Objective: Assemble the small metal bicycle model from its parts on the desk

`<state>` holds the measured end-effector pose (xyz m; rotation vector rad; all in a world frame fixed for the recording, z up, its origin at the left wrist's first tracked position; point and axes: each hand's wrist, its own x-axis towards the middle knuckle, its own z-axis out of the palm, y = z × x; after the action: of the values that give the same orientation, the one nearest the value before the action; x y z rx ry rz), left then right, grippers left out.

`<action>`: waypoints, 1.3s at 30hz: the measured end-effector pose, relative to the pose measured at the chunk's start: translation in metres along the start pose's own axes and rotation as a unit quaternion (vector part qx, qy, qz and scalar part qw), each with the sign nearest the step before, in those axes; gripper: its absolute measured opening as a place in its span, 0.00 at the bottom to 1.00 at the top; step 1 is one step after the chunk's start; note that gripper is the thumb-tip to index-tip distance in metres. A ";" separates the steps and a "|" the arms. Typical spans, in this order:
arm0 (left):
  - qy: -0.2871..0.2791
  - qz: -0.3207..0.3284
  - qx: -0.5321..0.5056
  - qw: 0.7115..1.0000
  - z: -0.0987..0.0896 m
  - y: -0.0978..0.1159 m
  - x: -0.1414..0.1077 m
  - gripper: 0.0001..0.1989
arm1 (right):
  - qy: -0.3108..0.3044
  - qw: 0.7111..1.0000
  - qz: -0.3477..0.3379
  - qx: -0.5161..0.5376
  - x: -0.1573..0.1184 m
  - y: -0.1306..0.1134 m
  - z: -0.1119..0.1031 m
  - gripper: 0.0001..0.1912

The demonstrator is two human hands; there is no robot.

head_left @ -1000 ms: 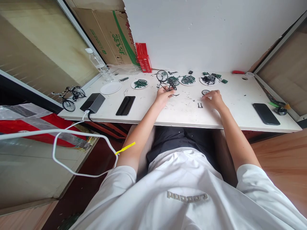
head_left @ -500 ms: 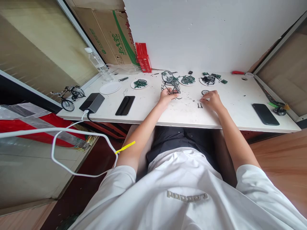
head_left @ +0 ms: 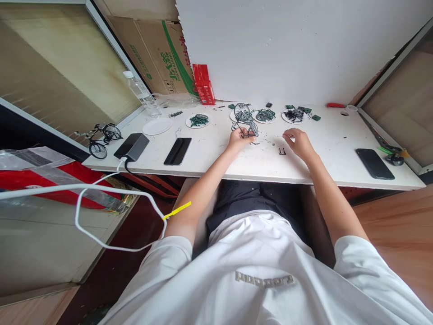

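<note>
My left hand (head_left: pixel 241 139) is closed around a small model bicycle (head_left: pixel 244 121), its spoked wheels tilted up from the table. To its right, my right hand (head_left: pixel 298 141) hovers low over the tabletop with thumb and fingertips pinched together. A thin sliver shows at those fingertips, too small to name. Just below them lie two small dark pieces (head_left: pixel 282 151) side by side. Tiny loose bits are scattered between the hands. Behind the bicycle stand white plates of dark green parts (head_left: pixel 265 115) and black parts (head_left: pixel 293 114).
On the left are a finished-looking model bicycle (head_left: pixel 100 137), a black power bank (head_left: pixel 131 147), a phone (head_left: pixel 177 151), a white plate (head_left: pixel 157 127) and a water bottle (head_left: pixel 144 95). Another phone (head_left: pixel 375 163) lies right. A white cable (head_left: pixel 79 216) loops beside my left arm.
My left hand and the bicycle have shifted slightly right. My right hand has moved a little up the table, and the small wheel beside its fingers is no longer visible.
</note>
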<state>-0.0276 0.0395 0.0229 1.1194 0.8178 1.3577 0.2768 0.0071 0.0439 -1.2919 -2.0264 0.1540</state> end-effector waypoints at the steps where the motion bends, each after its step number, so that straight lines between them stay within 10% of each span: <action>1: -0.003 0.001 0.004 1.000 0.001 0.001 -0.001 0.32 | 0.003 1.000 -0.003 0.010 0.000 -0.007 0.000 0.18; 12: 0.006 0.001 0.054 0.999 0.022 0.007 -0.017 0.29 | 0.058 0.995 -0.081 0.003 -0.007 -0.066 0.034 0.17; 39: 0.041 0.089 0.130 0.987 0.015 -0.016 -0.007 0.24 | 0.073 0.996 -0.037 -0.023 -0.012 -0.063 0.055 0.11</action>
<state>-0.0090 0.0322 0.0111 1.3723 0.9953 1.4836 0.1988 -0.0194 0.0257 -1.2173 -1.9587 -0.0221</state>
